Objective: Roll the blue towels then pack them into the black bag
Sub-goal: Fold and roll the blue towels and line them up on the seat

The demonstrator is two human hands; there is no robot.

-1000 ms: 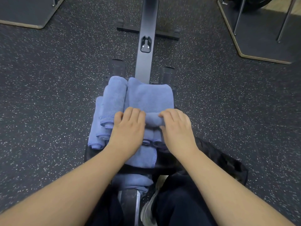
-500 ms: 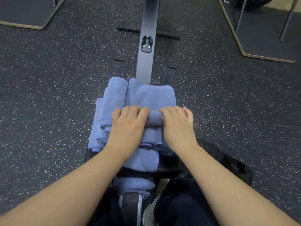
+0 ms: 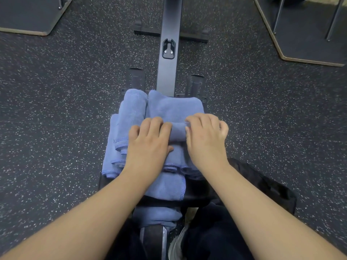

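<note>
A blue towel [image 3: 174, 107] lies flat on the seat of a rowing machine, its near part wound into a roll [image 3: 177, 131]. My left hand [image 3: 148, 145] and my right hand [image 3: 205, 139] both lie on top of that roll, fingers curled over its far side. Left of it sit rolled blue towels [image 3: 131, 113], stacked side by side. More blue towel [image 3: 165, 188] hangs below my wrists. The black bag [image 3: 270, 186] lies on the floor at my right, partly hidden by my right forearm.
The rowing machine's rail [image 3: 170, 25] runs away from me, with footrests [image 3: 137, 77] on each side. Raised platforms [image 3: 26, 15] stand at the far left and far right [image 3: 304, 30] on the speckled rubber floor. My dark-trousered legs are at the bottom.
Both hands have moved away from me along the towel, and the roll under them has grown thicker as the flat part ahead has shortened.
</note>
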